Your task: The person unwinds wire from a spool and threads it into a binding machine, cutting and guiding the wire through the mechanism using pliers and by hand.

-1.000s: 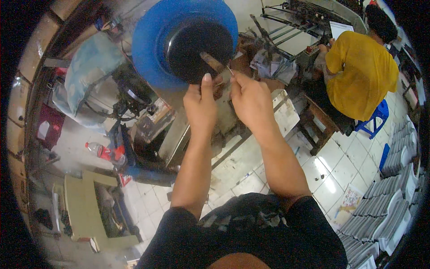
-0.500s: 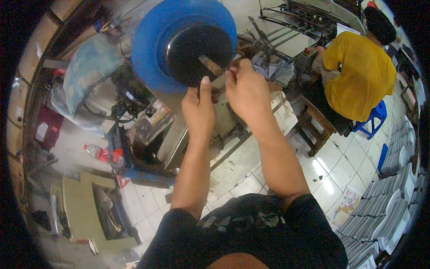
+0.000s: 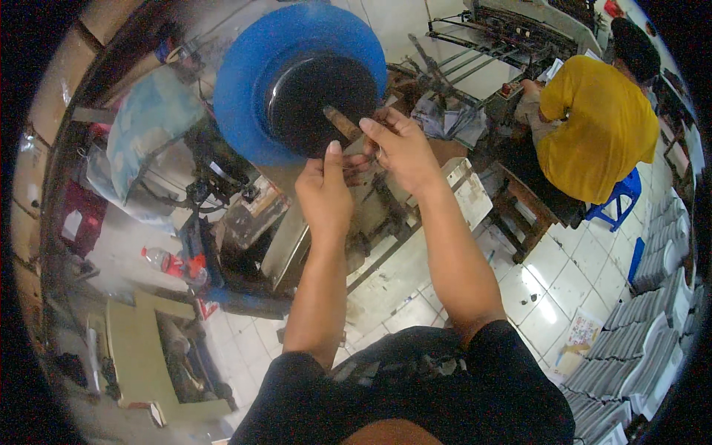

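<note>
My left hand is in front of a blue round basin, its thumb raised and its fingers curled inward. Close beside it, my right hand has thumb and fingers bent toward each other in a pinch. The fingertips of both hands nearly meet. Anything between them is too small or dark to make out. Just beyond the right thumb, a brown stick-like piece lies across the rim of the dark round middle of the basin.
A person in a yellow shirt sits on a blue stool beside a machine. Stacks of grey-white sheets stand on the right. A wooden bench, a red-labelled bottle and a cream frame are also around.
My right thumb has stretched out toward the left, and its fingers have shifted. Both hands remain close together by the basin. The whole view has tilted slightly.
</note>
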